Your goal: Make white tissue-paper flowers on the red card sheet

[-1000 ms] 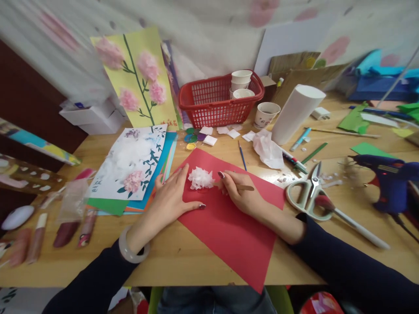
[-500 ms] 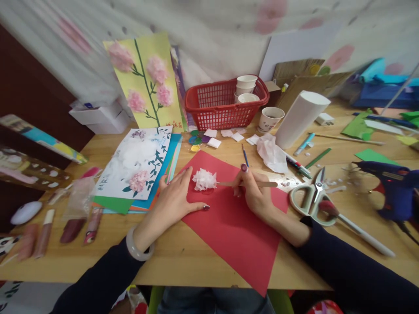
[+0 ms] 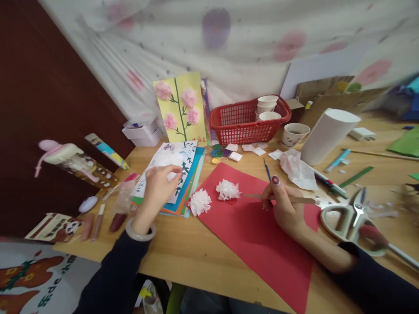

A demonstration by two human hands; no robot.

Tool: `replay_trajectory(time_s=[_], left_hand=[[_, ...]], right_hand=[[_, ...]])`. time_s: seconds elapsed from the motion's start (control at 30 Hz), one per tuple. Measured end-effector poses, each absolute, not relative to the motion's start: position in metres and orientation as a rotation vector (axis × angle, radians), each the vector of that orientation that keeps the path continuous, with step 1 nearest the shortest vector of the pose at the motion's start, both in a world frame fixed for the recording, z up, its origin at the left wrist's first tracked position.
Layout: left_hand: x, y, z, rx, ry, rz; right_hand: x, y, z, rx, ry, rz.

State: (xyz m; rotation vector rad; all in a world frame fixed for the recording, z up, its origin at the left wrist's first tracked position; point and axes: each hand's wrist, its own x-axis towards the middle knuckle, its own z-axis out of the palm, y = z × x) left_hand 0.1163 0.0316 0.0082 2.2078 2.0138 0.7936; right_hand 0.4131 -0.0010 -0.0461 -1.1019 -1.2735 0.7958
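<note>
1. Right hand (image 3: 288,205) first: thumb and fingers are closed around a flat, slim, tan wooden stick (image 3: 303,199), gripping it partway along, with both ends clear of the fingers.
2. The stick lies nearly level over the sheet, its long axis running left to right from where I stand behind the person; the narrow tip points left, the broader rounded end right, towards the cream-handled metal scissors (image 3: 358,207).
3. That tip is just beside a ruffled white puff of thin material (image 3: 228,190); whether they touch, I can't tell. A glossy red patch (image 3: 231,202) shows at the puff's lower edge.
4. Below it all, a bright red rectangular paper sheet (image 3: 255,240) lies askew on the pale wooden table (image 3: 183,244), long axis slanting from upper left to lower right.
5. A second ruffled white puff (image 3: 199,202) sits at the sheet's left edge, near the first but apart.
6. Now the left hand (image 3: 160,185): it's over the white painted flower picture (image 3: 152,161), fingers loosely curled, thumb and forefinger close together. White shows between them; whether anything is pinched there, I can't tell.
</note>
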Motion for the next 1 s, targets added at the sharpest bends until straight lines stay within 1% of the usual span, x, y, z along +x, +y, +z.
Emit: replay_trajectory(time_s=[0.07, 0.13, 0.23, 0.33, 0.43, 0.57, 0.67, 0.83, 1.0], left_hand=[[0.085, 0.039, 0.017, 2.166, 2.038, 0.829], [0.063, 0.044, 0.015, 2.169, 2.024, 0.722], [0.048, 0.046, 0.0, 2.178, 1.996, 0.596], [0.047, 0.05, -0.014, 2.175, 2.006, 0.567], [0.047, 0.056, -0.016, 2.114, 2.014, 0.678], [0.046, 0.053, 0.0, 1.788, 1.909, 1.013], [0.059, 0.04, 0.015, 1.577, 1.724, 1.043], [0.115, 0.012, 0.027, 1.557, 1.471, 0.732], [0.178, -0.003, 0.017, 1.743, 1.369, 0.523]], right_hand=[[0.413, 0.0, -0.049, -1.098, -1.296, 0.805], [0.413, 0.0, -0.05, -1.087, -1.325, 0.809], [0.414, 0.0, -0.051, -1.074, -1.37, 0.802], [0.414, 0.0, -0.05, -1.073, -1.389, 0.78], [0.414, -0.002, -0.048, -1.068, -1.419, 0.748], [0.415, -0.002, -0.049, -1.048, -1.461, 0.729], [0.414, -0.002, -0.052, -1.037, -1.48, 0.755], [0.412, -0.001, -0.055, -1.024, -1.52, 0.802], [0.412, 0.002, -0.056, -1.096, -1.532, 0.803]])
